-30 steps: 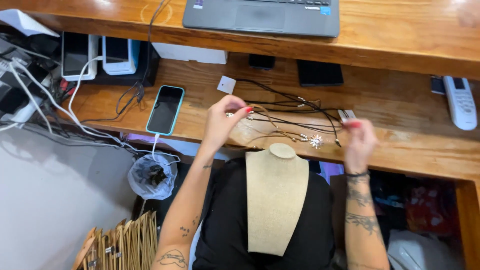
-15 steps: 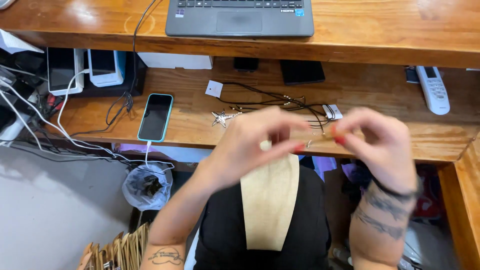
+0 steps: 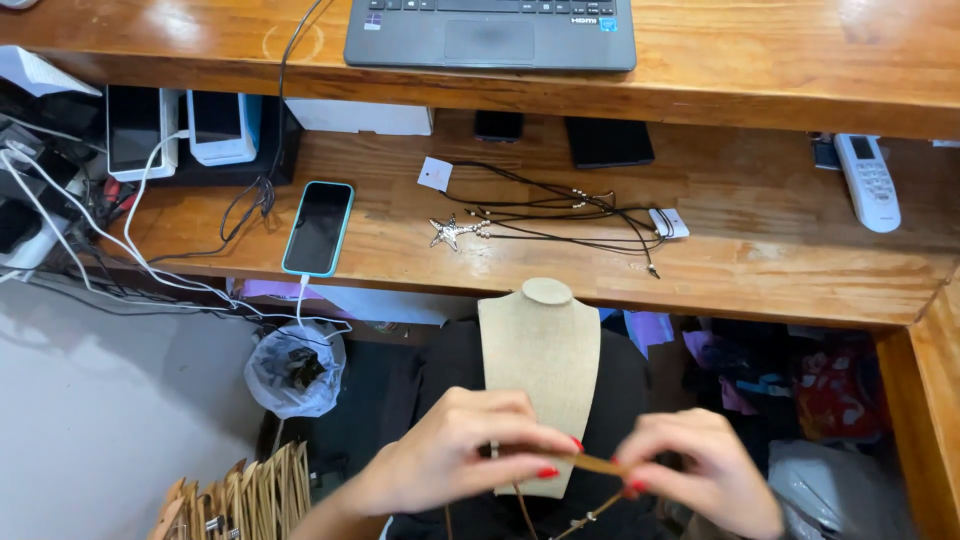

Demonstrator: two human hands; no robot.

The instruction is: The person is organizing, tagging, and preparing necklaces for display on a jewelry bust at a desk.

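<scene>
Head view: a person's two hands work low in the frame, in front of a bust stand.
Cord: a thin brown necklace cord (image 3: 598,465) stretched taut between both hands, with loose ends and a small metal piece hanging below; fine detail is blurred.
Left hand (image 3: 455,455): fingers curled, red-nailed fingertips pinched on the cord's left end.
Right hand (image 3: 700,468): fingers curled, thumb and forefinger pinched on the cord's right end.
Bust: a beige fabric-covered necklace display bust (image 3: 540,350) stands upright just behind the hands; the cord crosses its lower front.
Table: a glossy brown wooden table (image 3: 800,250) lies beyond the bust, well apart from the hands.
On the table: a bundle of black cord necklaces (image 3: 560,212) with a silver star pendant (image 3: 452,232) and white tags, and a black smartphone in a teal case (image 3: 318,228) on a white cable.
Upper shelf: a dark grey laptop (image 3: 490,30).
Bag: a clear plastic bag (image 3: 295,365) near the floor holds dark scraps.
</scene>
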